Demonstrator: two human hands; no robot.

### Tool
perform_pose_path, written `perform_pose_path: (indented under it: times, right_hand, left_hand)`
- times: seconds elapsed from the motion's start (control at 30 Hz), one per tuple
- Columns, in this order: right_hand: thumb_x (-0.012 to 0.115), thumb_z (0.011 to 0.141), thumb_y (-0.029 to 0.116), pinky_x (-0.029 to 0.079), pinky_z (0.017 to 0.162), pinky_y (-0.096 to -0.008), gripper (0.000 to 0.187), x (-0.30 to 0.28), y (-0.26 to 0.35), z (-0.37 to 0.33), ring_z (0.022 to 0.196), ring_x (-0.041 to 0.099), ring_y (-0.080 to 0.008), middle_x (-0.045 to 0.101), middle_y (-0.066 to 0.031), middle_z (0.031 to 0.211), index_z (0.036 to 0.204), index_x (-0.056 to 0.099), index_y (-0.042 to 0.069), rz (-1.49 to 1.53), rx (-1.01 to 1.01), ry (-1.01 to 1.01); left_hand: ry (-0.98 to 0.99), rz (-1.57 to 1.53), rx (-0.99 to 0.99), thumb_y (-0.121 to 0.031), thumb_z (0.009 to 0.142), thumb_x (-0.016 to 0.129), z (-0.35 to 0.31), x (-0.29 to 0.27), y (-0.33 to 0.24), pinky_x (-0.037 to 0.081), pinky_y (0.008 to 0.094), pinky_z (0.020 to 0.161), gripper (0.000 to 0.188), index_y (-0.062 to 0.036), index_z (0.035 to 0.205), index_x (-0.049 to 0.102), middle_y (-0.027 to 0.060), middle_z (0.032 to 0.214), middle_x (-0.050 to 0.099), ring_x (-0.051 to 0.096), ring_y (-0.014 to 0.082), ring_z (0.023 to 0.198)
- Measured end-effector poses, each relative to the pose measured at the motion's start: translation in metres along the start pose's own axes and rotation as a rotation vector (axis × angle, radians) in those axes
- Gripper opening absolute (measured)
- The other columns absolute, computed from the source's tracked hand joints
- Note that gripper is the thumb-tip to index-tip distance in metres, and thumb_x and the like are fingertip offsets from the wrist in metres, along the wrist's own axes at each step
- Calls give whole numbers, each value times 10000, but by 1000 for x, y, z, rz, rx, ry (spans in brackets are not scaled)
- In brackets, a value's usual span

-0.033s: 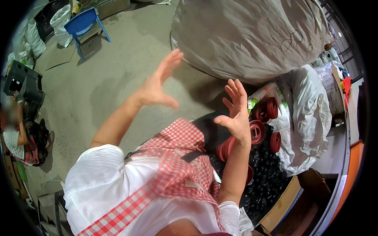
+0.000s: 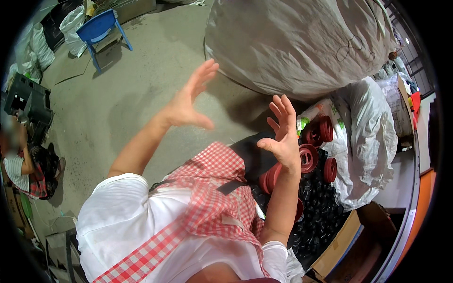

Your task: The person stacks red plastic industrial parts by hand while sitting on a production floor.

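Observation:
My left hand [image 2: 189, 100] is raised over the floor with its fingers stretched out and thumb apart, and it holds nothing. Facing it, my right hand [image 2: 283, 137] is also lifted, palm inward, fingers spread and nothing in them. A gap lies between the two. Just beyond the right hand are several dark red round plastic parts [image 2: 309, 158] with hollow, ring-like ends. They rest on and around a heap of small shiny black pieces [image 2: 314, 205]. Another red part [image 2: 270, 178] shows partly behind my right forearm.
A huge pale fabric sack [image 2: 297, 42] bulges ahead. White woven sacking [image 2: 373, 137] lies at the right, above a cardboard box [image 2: 337, 245]. A blue chair [image 2: 99, 29] stands far left. Another person [image 2: 30, 170] sits at the left edge, near a dark green plastic crate [image 2: 29, 101].

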State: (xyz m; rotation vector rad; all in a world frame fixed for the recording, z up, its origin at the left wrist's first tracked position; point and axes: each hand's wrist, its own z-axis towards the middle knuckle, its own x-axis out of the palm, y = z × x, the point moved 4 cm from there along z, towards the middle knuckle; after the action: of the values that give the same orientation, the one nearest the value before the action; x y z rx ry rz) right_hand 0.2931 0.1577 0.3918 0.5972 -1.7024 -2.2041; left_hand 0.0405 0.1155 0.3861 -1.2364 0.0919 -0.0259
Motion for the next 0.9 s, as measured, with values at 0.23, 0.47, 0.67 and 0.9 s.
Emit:
perform_pose_path:
  times: [0.23, 0.47, 0.67, 0.9]
  right_hand:
    - [903, 459, 417, 288, 1058, -475, 1239, -13, 0, -4, 1351, 301, -299, 299, -104, 1484, 1457, 230, 124, -16, -7, -72]
    - [900, 478, 400, 291, 1059, -477, 1213, -23, -6, -6, 1349, 307, -297, 306, -101, 1481, 1455, 237, 126, -69, -25, -84]
    - [896, 474, 431, 279, 1068, -454, 1203, -19, -8, -8, 1353, 302, -289, 310, -99, 1478, 1445, 263, 107, -53, 8, -83]
    - [620, 658, 746, 225, 1084, -460, 1082, -56, -8, -13, 1367, 276, -265, 299, -97, 1486, 1444, 266, 92, 53, -189, -380]
  left_hand:
    - [-82, -10, 53, -508, 366, 915, 2, -13, 2, 281, 512, 1070, 1410, -133, 1480, 135, 137, 1495, 237, 269, 319, 1366]
    - [-123, 14, 92, -488, 389, 920, 1, -26, 1, 304, 503, 1059, 1347, -132, 1464, 190, 147, 1472, 285, 296, 316, 1354]
    - [-96, -21, 78, -435, 379, 936, 4, -20, 6, 300, 496, 1064, 1349, -127, 1464, 195, 143, 1477, 282, 287, 308, 1363]
    - [-345, 20, 240, -814, 688, 480, 5, -44, 2, 157, 457, 1130, 1135, -44, 1465, 177, 145, 1527, 179, 188, 281, 1410]
